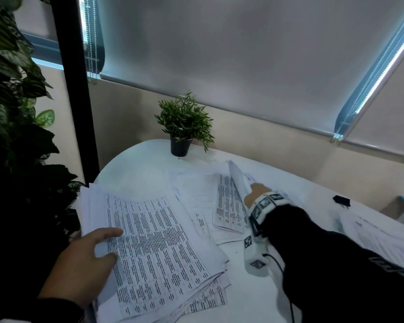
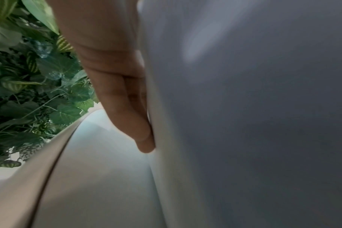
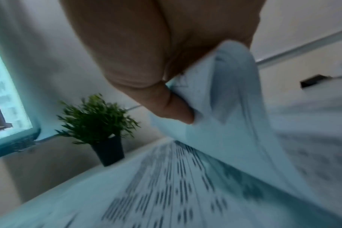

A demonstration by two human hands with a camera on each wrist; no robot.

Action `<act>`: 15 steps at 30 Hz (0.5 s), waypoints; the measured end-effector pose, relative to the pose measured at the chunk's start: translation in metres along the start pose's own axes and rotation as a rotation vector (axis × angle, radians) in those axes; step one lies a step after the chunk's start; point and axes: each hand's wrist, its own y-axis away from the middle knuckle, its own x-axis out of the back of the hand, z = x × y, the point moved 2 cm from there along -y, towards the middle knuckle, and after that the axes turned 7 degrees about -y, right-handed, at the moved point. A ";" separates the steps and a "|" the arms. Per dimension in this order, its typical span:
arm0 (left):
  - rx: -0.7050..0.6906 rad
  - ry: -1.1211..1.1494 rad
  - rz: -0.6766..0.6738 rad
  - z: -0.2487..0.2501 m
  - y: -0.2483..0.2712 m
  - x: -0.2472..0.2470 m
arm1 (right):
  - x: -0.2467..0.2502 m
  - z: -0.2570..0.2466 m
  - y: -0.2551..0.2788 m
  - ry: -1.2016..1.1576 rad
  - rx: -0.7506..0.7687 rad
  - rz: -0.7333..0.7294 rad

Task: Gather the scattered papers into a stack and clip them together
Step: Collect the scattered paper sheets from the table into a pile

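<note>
White and rounded at its far edge, the counter [image 1: 135, 173] sits below a wall with pale grey roller blinds [image 1: 243, 54] drawn down. On its near left part lies a thick stack of white printed paper sheets [image 1: 154, 248], loosely squared, with lower sheets fanning out at the near corner. The left hand [image 1: 79, 264] grips the stack's left edge: the thumb lies on the top page, and in the left wrist view the fingers [image 2: 127, 111] run straight along the underside of the lifted paper, so the edge is pinched between thumb and fingers.

Beyond the stack, toward the middle of the counter, several loose printed sheets [image 1: 196, 201] lie overlapping at different angles. The right hand [image 1: 254, 194] is among them, holding one curled white sheet [image 1: 238, 178] raised off the counter; in the right wrist view the thumb [image 3: 166, 108] presses into the bent page [image 3: 234, 108] against the rest of the hand, whose other fingers are hidden behind the paper. A white wrist band with black-and-white marker squares [image 1: 264, 203] circles that wrist above a black sleeve [image 1: 336, 264].

More printed pages [image 1: 383, 238] lie at the right edge, partly behind the sleeve. A small black binder clip [image 1: 341, 200] rests on the counter further right, well apart from both hands. At the back edge stands a small green plant in a black pot [image 1: 181, 134]. Large dark leafy foliage [image 1: 16, 113] fills the left side, next to a black upright post [image 1: 72, 89].
</note>
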 end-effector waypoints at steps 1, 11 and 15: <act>0.001 -0.011 0.001 -0.001 0.000 -0.001 | 0.012 -0.005 0.005 0.012 0.016 0.018; 0.068 0.060 0.027 0.008 0.008 0.005 | 0.000 -0.082 0.051 0.218 0.408 0.067; 0.030 0.041 0.027 0.004 0.009 0.007 | 0.017 -0.056 0.036 0.333 0.387 0.106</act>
